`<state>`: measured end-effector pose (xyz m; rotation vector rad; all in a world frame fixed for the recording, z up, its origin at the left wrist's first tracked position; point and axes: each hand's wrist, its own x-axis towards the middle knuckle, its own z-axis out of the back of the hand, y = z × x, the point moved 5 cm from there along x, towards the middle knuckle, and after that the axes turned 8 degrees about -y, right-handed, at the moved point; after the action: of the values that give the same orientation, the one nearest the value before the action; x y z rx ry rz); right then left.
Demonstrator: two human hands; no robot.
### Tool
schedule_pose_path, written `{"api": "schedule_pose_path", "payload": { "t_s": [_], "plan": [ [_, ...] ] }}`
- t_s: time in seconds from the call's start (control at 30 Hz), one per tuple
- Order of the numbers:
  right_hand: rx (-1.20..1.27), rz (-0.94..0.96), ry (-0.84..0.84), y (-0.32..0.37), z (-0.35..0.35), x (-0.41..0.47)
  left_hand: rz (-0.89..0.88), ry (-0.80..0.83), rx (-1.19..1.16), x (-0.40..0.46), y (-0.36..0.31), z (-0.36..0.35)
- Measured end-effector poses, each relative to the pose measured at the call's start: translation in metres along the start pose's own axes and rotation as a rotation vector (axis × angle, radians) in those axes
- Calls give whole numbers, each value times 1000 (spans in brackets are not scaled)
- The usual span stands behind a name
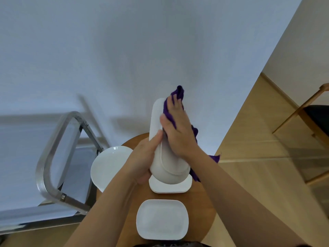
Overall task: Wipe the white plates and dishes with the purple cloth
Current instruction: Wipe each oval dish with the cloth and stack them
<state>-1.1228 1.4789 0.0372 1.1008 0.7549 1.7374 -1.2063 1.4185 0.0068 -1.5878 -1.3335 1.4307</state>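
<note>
The left hand (142, 157) grips a long white dish (160, 139) held on edge above the round table (204, 202) — thumb up along its side, fingers curled round the back. The right hand (176, 129) lies flat with straight fingers, pressing the purple cloth (178, 93) against the dish; cloth ends hang below the wrist. Under the dish sits a square plate (169, 188), nearer a rectangular plate (162, 220), and left a round plate (108, 166) — probably overhanging the table edge, beside a metal chair (53, 157)

A home dining corner: round wooden table (204, 207), wooden chair (302, 111), wood floor (258, 122), plain white wall (124, 50).
</note>
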Motion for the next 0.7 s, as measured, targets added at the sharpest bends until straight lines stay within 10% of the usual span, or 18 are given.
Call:
{"api": "schedule_pose_path", "payload": {
  "t_s": [0.43,0.7],
  "plan": [
    [70,146,-4,-23,-15,-91,121,-217,-275,15,7,18],
    [464,-758,-413,-102,38,-93,-472,-221,752,0,15,23]
  ]
}}
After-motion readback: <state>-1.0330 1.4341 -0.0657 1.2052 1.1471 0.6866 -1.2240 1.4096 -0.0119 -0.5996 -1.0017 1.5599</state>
